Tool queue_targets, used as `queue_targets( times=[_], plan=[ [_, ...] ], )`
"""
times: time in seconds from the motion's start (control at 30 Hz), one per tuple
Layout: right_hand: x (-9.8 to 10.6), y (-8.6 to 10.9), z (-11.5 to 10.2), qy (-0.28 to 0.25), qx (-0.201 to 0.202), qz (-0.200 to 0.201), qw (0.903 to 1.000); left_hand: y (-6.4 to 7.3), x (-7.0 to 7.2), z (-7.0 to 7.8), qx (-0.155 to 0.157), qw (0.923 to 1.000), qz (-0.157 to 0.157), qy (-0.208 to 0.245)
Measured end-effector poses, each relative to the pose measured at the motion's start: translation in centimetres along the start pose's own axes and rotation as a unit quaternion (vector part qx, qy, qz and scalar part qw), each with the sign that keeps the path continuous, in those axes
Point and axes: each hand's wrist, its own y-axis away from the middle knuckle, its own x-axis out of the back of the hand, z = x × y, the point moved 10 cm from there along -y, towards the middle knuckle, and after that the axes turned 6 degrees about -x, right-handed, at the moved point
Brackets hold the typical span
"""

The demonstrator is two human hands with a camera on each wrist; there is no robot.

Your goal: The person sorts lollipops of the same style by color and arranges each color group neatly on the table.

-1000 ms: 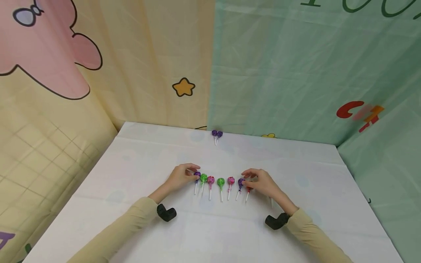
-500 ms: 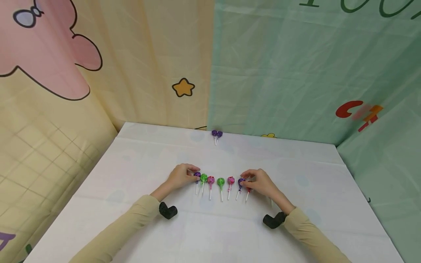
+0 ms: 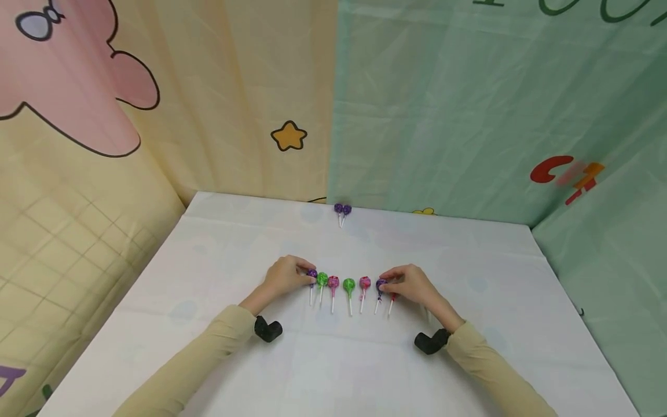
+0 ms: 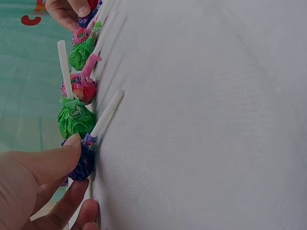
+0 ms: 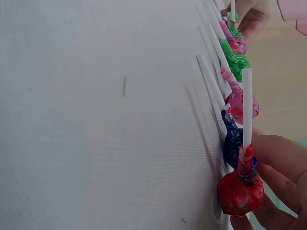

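Note:
Several wrapped lollipops lie in a row across the white table. At the row's left end, my left hand point(image 3: 285, 275) pinches a purple lollipop point(image 4: 82, 165) between thumb and fingers. Beside it come a green lollipop point(image 3: 322, 280), a pink one point(image 3: 333, 282), another green lollipop point(image 3: 349, 285) and a second pink lollipop point(image 3: 365, 282). My right hand point(image 3: 410, 285) holds a purple lollipop point(image 5: 233, 143) by its head. Against that one sits a red lollipop point(image 5: 241, 194), mostly covered by the hand in the head view.
Two more purple lollipops point(image 3: 342, 209) lie together at the table's point(image 3: 250, 226) far edge. Part of a white stick point(image 3: 428, 315) shows beside my right wrist; whatever joins it is hidden. Printed curtains point(image 3: 443, 116) hang behind and along both sides.
Both wrists edge slightly inward and forward while the fingers stay on the same purple lollipops. The row keeps its arrangement; the head view shifts a little.

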Motion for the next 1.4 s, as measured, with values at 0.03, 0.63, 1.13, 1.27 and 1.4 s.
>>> queue_targets(
  times=[0.03,0.63,1.13,1.27,1.4],
  plan=[
    [0.10,-0.05,-0.10,0.004,0.000,0.002,1.0000,-0.07,0.01,0.00,0.001,1.0000,-0.001,-0.002],
    [0.27,-0.13,-0.39,0.023,-0.022,0.020,0.9993,-0.23,0.11,-0.04,0.016,0.9996,0.015,-0.015],
    [-0.21,0.56,-0.03,0.015,-0.017,0.024,0.9994,0.58,-0.24,-0.05,0.023,0.9994,0.027,-0.001],
    [-0.01,0.66,-0.10,0.024,-0.017,0.028,0.9992,0.52,-0.14,0.09,0.018,0.9993,0.033,-0.007],
    [0.12,0.67,-0.35,0.031,-0.003,0.032,0.9990,0.48,-0.05,0.20,0.020,0.9992,0.033,-0.010]
  ],
)
